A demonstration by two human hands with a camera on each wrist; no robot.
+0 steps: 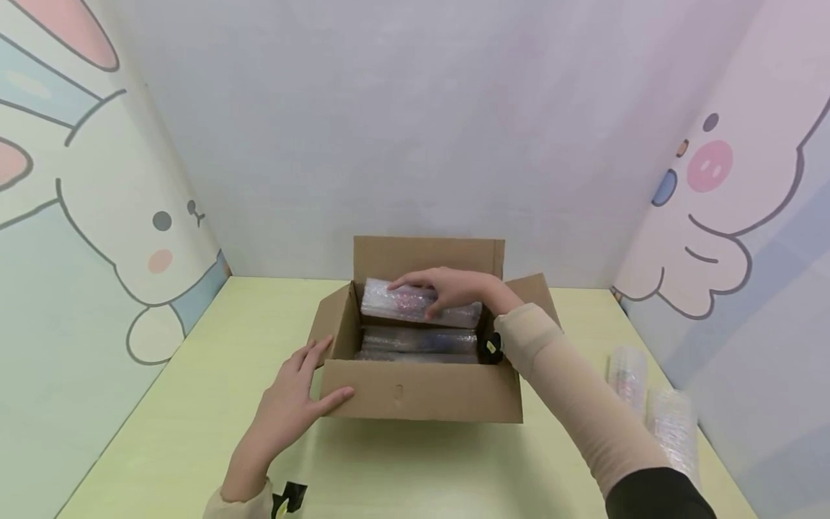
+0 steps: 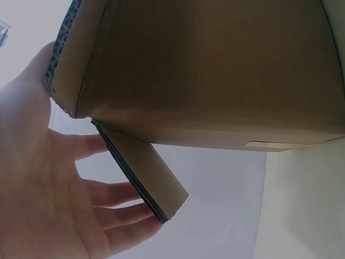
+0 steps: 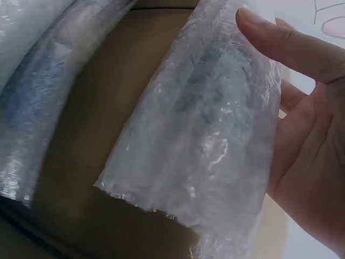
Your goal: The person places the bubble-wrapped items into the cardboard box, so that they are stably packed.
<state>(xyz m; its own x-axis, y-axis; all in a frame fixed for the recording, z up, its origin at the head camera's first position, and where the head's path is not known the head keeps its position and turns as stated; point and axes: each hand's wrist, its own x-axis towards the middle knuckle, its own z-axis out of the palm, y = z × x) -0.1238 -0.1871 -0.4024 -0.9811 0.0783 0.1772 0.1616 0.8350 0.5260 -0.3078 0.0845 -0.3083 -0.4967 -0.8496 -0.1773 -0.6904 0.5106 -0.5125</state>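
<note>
An open cardboard box (image 1: 421, 395) stands on the table with its flaps folded outward. My right hand (image 1: 454, 287) grips a bubble-wrapped package (image 1: 377, 298) at the back of the box, thumb on the near side and fingers over the top. In the right wrist view the thumb presses the clear wrap (image 3: 205, 140), and something dark shows through it. Below it, more wrapped packages (image 1: 418, 339) lie side by side inside. My left hand (image 1: 285, 407) rests at the box's front left corner, thumb at the front flap and extended fingers against the left flap (image 2: 148, 172).
Two more bubble-wrapped packages (image 1: 627, 378) lie on the pale yellow table (image 1: 162, 440) at the right, next to the side wall. A plain back wall (image 1: 415, 144) rises behind the box, and cartoon-printed panels (image 1: 130, 216) stand on both sides.
</note>
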